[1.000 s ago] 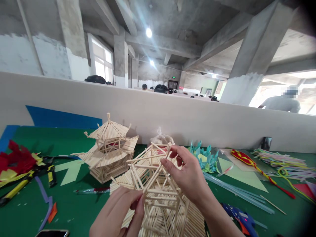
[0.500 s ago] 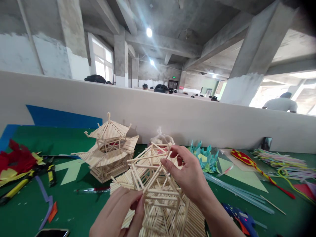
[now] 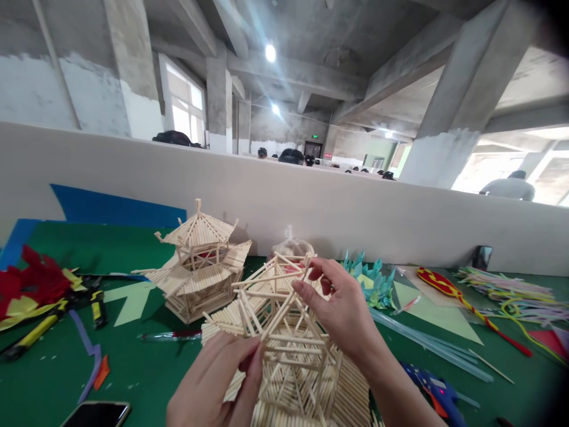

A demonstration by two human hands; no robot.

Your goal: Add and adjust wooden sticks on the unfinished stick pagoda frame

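Observation:
In front of me stands a pagoda model (image 3: 296, 341) built of thin wooden sticks, its upper roof an open frame. My left hand (image 3: 217, 379) pinches the lower end of a slanting wooden stick (image 3: 279, 316) at the frame's near corner. At the upper end of that stick, by the frame's peak, my right hand (image 3: 335, 296) has thumb and forefinger closed on it. My fingertips partly cover both ends. Behind and to the left sits a second stick pagoda (image 3: 200, 261) with a fully covered, pointed roof.
A blue glue gun (image 3: 429, 385) and clear glue sticks (image 3: 431, 341) lie right. Turquoise folded-paper pieces (image 3: 371, 279) stand behind my right hand. Left are a yellow-black cutter (image 3: 35, 338), a pen (image 3: 169, 336) and a phone (image 3: 95, 414). A white partition (image 3: 377, 219) borders the table.
The view has shifted slightly, so the table's contents appear a little further right. Both hands keep their hold on the stick, with hardly any movement against the model.

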